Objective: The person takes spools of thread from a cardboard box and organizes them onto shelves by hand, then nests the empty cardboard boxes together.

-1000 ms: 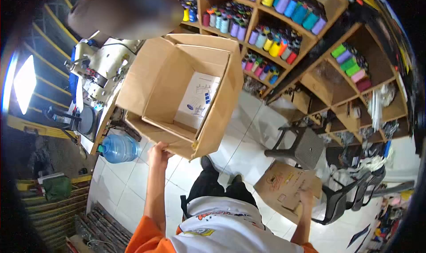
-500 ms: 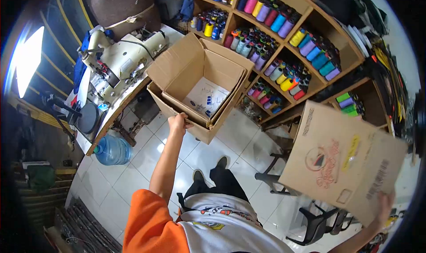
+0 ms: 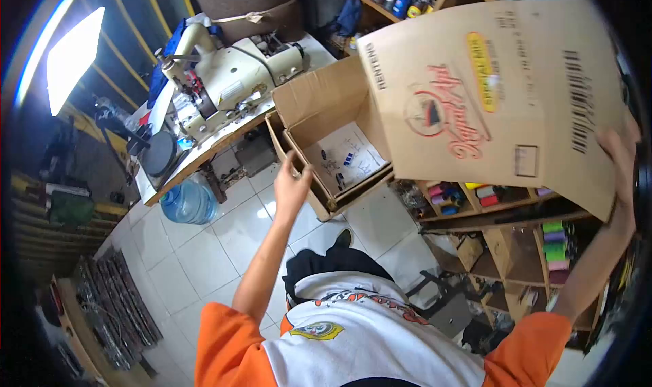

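Note:
My left hand is closed on the near left rim of an open cardboard box. Nested inside it is a second cardboard box, flap up, with a white printed sheet at its bottom. On the right, my right hand grips the edge of a printed cardboard box, held up and tilted. Red lettering, a yellow label and a barcode show on its side. This box covers the right part of the nested boxes and much of the shelf behind.
A sewing machine stands on a worktable at left, with a blue water jug below its edge. Wooden shelves holding thread spools are at the right. A dark chair stands low right on the tiled floor.
My right hand has raised the printed box up and leftward, partly over the nested boxes. My left hand stays at their rim. The camera view has shifted, moving the table rightward in frame.

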Tool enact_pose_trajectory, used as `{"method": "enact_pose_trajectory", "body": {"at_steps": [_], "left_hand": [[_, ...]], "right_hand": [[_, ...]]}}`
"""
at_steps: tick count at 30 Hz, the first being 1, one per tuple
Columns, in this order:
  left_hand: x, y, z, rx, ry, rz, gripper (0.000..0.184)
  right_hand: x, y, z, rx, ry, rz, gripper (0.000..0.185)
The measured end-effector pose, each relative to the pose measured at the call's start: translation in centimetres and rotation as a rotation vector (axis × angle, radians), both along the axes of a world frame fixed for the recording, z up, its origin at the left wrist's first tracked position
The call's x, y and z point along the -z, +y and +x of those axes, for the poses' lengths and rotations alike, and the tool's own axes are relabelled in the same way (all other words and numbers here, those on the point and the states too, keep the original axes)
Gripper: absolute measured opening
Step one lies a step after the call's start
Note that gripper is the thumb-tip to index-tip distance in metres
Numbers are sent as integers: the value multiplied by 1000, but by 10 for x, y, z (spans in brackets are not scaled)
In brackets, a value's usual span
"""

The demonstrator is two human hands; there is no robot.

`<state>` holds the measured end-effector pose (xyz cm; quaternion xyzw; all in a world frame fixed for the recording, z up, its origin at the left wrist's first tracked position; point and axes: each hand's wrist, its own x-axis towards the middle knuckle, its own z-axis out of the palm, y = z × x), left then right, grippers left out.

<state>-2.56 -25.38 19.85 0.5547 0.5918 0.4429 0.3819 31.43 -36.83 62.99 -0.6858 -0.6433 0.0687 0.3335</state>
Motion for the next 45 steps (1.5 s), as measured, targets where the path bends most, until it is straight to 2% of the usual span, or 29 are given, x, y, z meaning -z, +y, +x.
{"method": "enact_pose_trajectory", "body": {"at_steps": [1,3,6,9,11,13,16,19,20,23,24,27,28,31,32,35,37,39,43,45], "left_hand": [[-20,-6,7,156,-265,-43,61],[-83,-23,31,160,-501,46,68],[-120,-13,41,206,-397,35,71],[-94,2,36,138,114,97,76],[-73,5,33,149,251,79,77],[-56,8,31,230,73,23,71],[-19,17,23,341,89,-195,64],[21,32,20,407,-103,-334,60],[44,35,25,344,-126,-250,58],[14,39,25,256,-62,-234,57],[8,42,22,265,-84,-309,61],[21,55,11,301,-71,-420,62],[40,57,10,300,-105,-374,61],[70,65,6,355,-329,-481,56],[75,67,6,350,-515,-526,55],[26,71,3,153,-648,-557,58],[28,79,2,122,-720,-556,54],[37,87,-4,161,-785,-607,47],[60,86,-14,69,-792,-620,43],[41,84,-17,10,-781,-593,45]], "right_hand": [[9,25,-7,-64,7,-39,43],[28,68,-23,-170,13,-135,42],[59,113,-41,-404,-47,-228,35],[94,144,-68,-554,-52,-233,29],[115,164,-78,-552,-55,-299,28],[131,175,-99,-547,-90,-393,28],[165,190,-120,-580,-10,-458,29],[186,202,-140,-557,-57,-571,28],[192,207,-147,-538,-83,-617,29],[208,226,-163,-592,-91,-583,30],[214,231,-171,-612,-99,-612,32],[230,242,-201,-580,-140,-802,32],[238,246,-207,-588,-146,-774,32],[254,259,-216,-615,-176,-696,31],[255,264,-218,-632,-191,-671,30],[259,282,-225,-679,-189,-620,30],[258,293,-229,-674,-186,-593,31],[282,295,-227,-722,-272,-556,31],[344,268,-218,-669,-158,-711,37],[376,258,-210,-666,-153,-813,47]]}}
